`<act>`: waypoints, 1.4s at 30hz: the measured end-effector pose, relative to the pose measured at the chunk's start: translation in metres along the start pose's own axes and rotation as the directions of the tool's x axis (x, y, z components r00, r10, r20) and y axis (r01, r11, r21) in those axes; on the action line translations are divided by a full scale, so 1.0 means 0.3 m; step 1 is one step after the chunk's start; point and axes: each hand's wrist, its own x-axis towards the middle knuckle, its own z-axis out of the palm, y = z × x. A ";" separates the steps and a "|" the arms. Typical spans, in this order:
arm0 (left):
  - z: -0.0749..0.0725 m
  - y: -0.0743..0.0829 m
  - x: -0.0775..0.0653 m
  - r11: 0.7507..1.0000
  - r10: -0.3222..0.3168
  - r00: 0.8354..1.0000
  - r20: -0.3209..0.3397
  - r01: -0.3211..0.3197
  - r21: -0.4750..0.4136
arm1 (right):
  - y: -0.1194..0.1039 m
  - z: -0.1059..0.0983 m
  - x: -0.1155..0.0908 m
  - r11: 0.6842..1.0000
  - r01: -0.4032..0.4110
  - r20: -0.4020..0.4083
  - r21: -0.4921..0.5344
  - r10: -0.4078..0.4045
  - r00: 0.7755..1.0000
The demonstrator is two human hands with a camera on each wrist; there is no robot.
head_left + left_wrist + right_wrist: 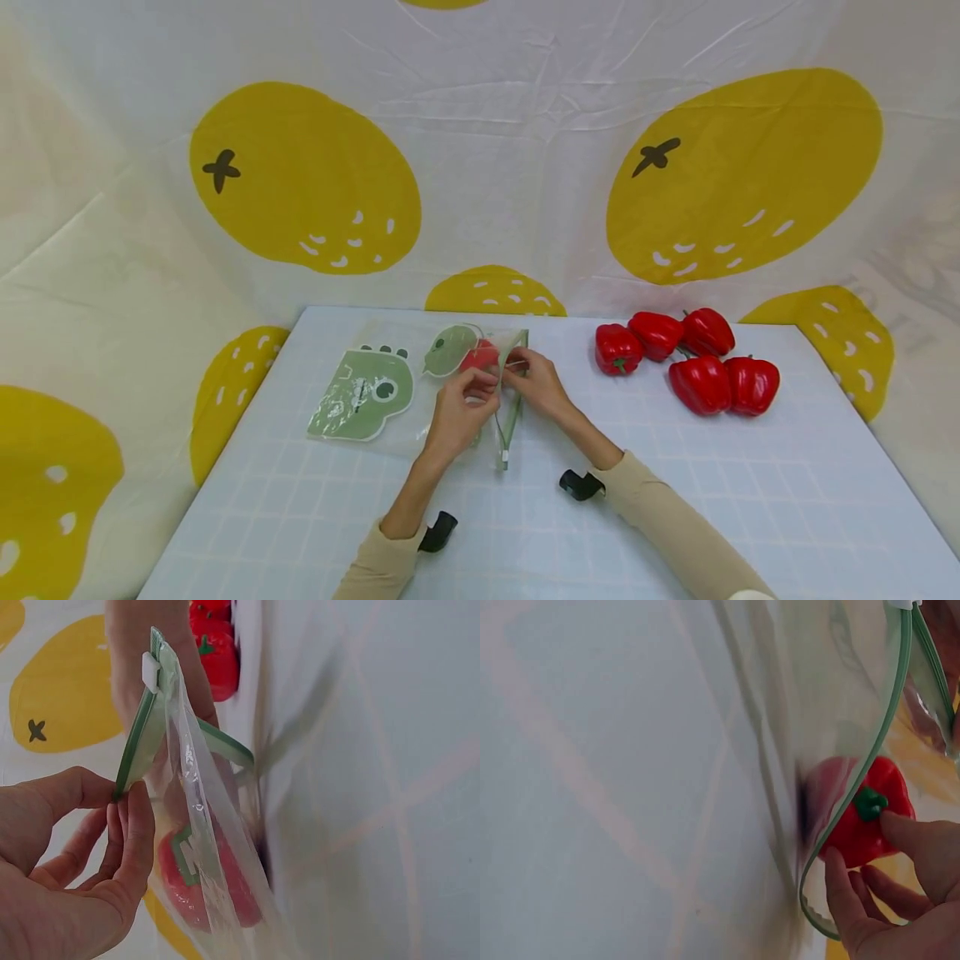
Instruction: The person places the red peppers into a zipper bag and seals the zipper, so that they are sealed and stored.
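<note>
A clear zip bag printed with green cartoon shapes lies on the table, its green-edged mouth facing right and spread apart. My left hand pinches one green zip edge between thumb and fingers. Inside the bag, near the mouth, sits a red bell pepper with its green stem toward the opening. My right hand is at the mouth, thumb and fingers parted beside the pepper. Whether its fingertips touch the pepper is hard to tell. A white slider sits at one end of the zip.
Several red bell peppers lie together at the back right of the white table. Behind it hangs a pale cloth with large yellow fruit prints. A black wrist mount shows below my right sleeve.
</note>
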 end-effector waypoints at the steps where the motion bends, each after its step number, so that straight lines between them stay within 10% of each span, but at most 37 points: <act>1: 0.001 -0.002 -0.002 1.000 0.004 1.000 -0.001 -0.004 -0.005 | 0.000 0.003 0.001 1.000 0.000 -0.003 0.000 0.000 1.000; 23: 0.020 -0.023 -0.001 0.998 -0.035 0.999 -0.041 0.033 -0.055 | -0.009 -0.070 -0.023 0.999 -0.014 0.022 -0.029 0.015 1.000; 42: 0.005 0.046 -0.015 0.991 -0.106 0.993 -0.053 0.101 -0.085 | -0.011 -0.238 -0.051 0.994 -0.003 -0.134 -0.109 -0.012 0.991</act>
